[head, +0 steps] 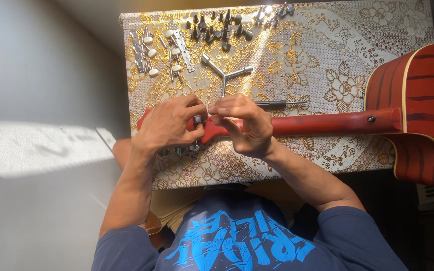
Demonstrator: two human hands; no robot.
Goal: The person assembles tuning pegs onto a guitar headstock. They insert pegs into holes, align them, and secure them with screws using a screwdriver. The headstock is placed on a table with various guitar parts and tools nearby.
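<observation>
A red guitar [327, 123] lies face down across the surface [317, 55], its neck running left to right and its headstock [204, 131] at the middle of the near half. The striped red body [418, 110] overhangs the right edge of the surface. The left hand [169, 123] covers the left end of the headstock, fingers curled over it, thumb and forefinger pinching a small metal tuning peg [197, 119]. The right hand [242, 123] sits just beside it over the neck joint, fingertips pressed together at the same peg; the two hands nearly touch. More pegs [187, 149] show below the left hand at the headstock's near edge.

No container is present; loose parts lie directly on the gold-flowered cloth. Just beyond the hands lie a three-armed metal wrench [224, 75] and a slim screwdriver [277, 103]. Along the far edge is a cluster of dark metal tuners [217, 27]; at the far left, white-knobbed tuner strips [161, 50].

The far right part of the cloth lies bare between the parts and the body. The near edge meets the person's lap; left of the surface is pale, sunlit floor [36, 150].
</observation>
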